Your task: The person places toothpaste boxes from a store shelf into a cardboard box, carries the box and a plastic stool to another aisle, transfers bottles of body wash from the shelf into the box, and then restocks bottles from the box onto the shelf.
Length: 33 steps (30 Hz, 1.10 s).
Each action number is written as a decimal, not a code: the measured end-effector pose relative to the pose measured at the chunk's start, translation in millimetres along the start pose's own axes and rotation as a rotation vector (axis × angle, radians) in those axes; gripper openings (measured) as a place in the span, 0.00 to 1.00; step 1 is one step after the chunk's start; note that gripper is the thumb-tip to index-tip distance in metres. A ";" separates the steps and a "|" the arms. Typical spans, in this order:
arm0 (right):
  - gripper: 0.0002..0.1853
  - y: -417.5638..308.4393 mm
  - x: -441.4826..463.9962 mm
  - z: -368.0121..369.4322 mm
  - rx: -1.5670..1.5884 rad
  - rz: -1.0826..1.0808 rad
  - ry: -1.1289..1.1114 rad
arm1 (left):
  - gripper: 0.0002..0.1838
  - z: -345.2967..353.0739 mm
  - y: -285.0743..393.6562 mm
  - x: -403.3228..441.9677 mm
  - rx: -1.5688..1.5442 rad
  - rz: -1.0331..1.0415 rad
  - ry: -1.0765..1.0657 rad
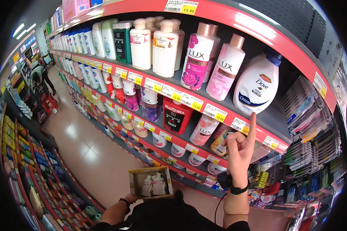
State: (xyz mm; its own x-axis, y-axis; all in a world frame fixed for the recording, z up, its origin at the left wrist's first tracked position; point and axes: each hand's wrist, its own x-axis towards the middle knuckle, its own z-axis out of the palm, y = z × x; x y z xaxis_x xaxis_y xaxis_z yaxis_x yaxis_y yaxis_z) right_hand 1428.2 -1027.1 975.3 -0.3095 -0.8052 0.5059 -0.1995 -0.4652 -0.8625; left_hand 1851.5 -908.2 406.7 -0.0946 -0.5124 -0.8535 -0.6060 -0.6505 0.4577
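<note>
My right hand [241, 154] is raised in front of the shelf, its index finger stretched up and the other fingers curled in. I see nothing held in it. The index fingertip is at the shelf edge, just below a white Dove bottle [258, 82]; whether it touches, I cannot tell. Low in the view, my left hand [130, 198] grips the near left corner of an open cardboard box [133, 181], its fingers partly hidden. Inside the box stand several pale pump bottles [157, 184]. Two pink-and-white Lux bottles [225, 69] stand left of the Dove bottle.
Cream bottles [165, 50] and a dark green Romano bottle [122, 44] line the upper shelf, above price tags [216, 112]. A red Romano pack [176, 115] sits below. Packaged goods [312, 111] hang at right. Lower shelves [31, 165] flank the aisle floor [85, 150]; a person [40, 75] is far off.
</note>
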 end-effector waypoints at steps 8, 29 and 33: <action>0.42 0.1 0.1 2.3 0.012 0.013 -0.001 | 0.14 2.4 -6.2 4.7 0.032 0.040 0.015; 0.43 -1.7 0.6 -5.8 0.053 0.063 -0.094 | 0.13 6.6 21.6 -25.9 -0.077 -0.035 0.119; 0.43 -1.3 0.8 -7.9 0.066 0.066 -0.099 | 0.13 5.4 22.6 -28.0 -0.089 -0.029 0.122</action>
State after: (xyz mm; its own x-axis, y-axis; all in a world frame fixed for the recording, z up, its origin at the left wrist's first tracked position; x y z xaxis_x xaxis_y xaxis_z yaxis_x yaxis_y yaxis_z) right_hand 1420.9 -1024.3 976.9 -0.2259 -0.8657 0.4467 -0.1188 -0.4306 -0.8947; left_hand 1836.1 -905.5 439.5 0.0222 -0.5532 -0.8328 -0.5345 -0.7105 0.4577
